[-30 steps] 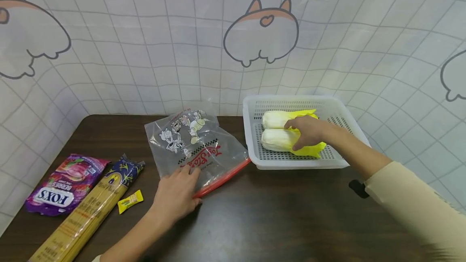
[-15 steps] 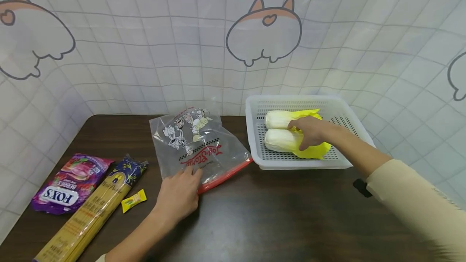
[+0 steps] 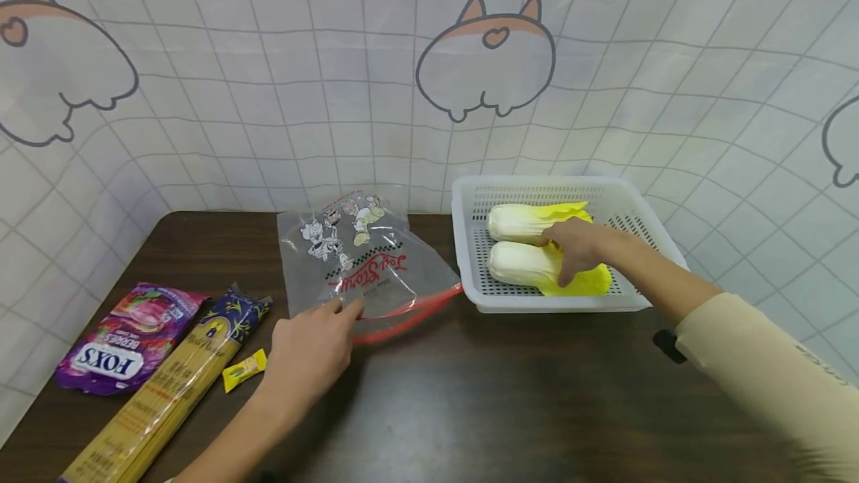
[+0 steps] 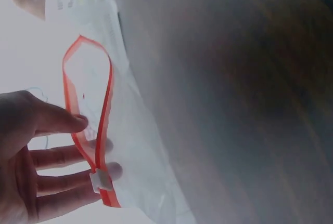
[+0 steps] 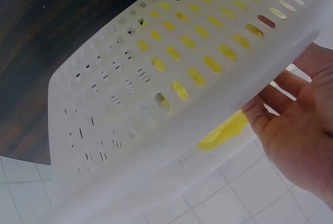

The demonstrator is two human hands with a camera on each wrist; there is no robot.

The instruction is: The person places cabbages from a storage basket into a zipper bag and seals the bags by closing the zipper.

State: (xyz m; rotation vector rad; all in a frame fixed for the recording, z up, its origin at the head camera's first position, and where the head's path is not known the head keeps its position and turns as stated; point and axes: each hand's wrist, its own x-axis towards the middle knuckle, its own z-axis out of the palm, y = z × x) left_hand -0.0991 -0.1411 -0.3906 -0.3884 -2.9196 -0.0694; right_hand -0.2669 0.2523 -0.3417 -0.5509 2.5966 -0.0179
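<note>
My left hand (image 3: 312,345) holds the clear plastic zip bag (image 3: 369,237) at its red-edged mouth. In the left wrist view the red strip (image 4: 108,94) forms a gaping loop, with thumb and fingers on either side of it and a white slider (image 4: 101,181) near the fingertips. My right hand (image 3: 580,241) reaches into a white perforated basket (image 3: 473,297) and grips the nearer napa cabbage (image 3: 518,262) by its yellow leafy end. A second napa cabbage (image 3: 513,222) lies behind it. The basket wall hides most of the cabbages in the right wrist view.
To the left lie a purple candy bag (image 3: 130,338), a long pack of spaghetti (image 3: 168,386) and a small yellow wrapped candy (image 3: 244,370). All rest on a dark wooden table (image 3: 523,393). A white grid-patterned curtain (image 3: 268,95) hangs behind.
My left hand has shifted left and toward me, and the bag's red mouth has parted. The right fingers have closed round the nearer cabbage, which has moved slightly away from the other.
</note>
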